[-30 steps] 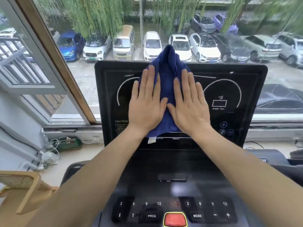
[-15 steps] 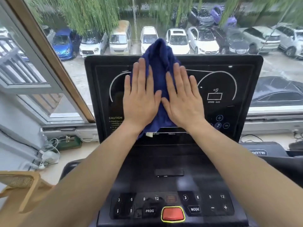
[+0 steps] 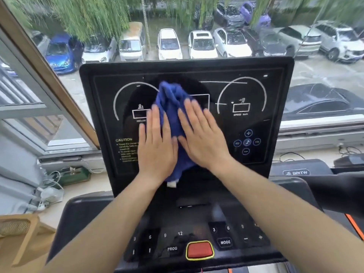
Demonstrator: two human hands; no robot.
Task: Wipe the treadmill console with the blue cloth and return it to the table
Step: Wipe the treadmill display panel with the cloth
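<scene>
The black treadmill console (image 3: pixel 275 91) stands upright in front of me, with white dial markings and a yellow caution text. A bunched blue cloth (image 3: pixel 171 103) lies against the middle of its screen, its white tag hanging at the bottom. My left hand (image 3: pixel 156 146) presses flat on the cloth's left side with fingers stretched upward. My right hand (image 3: pixel 201 136) presses flat on its right side, fingers angled up and to the left. Both palms pin the cloth to the screen. The table is not in view.
Below the screen sits the button panel (image 3: pixel 225 242) with a red stop button (image 3: pixel 199 250). A window behind looks onto parked cars. A wooden chair (image 3: pixel 21 233) stands at lower left, cables and a power strip (image 3: pixel 47 196) lie on the sill, and a second treadmill (image 3: pixel 299 172) is at right.
Both hands have slid the cloth down the screen; its top, which rose above the console's upper edge, now sits well below it. The view has tilted downward.
</scene>
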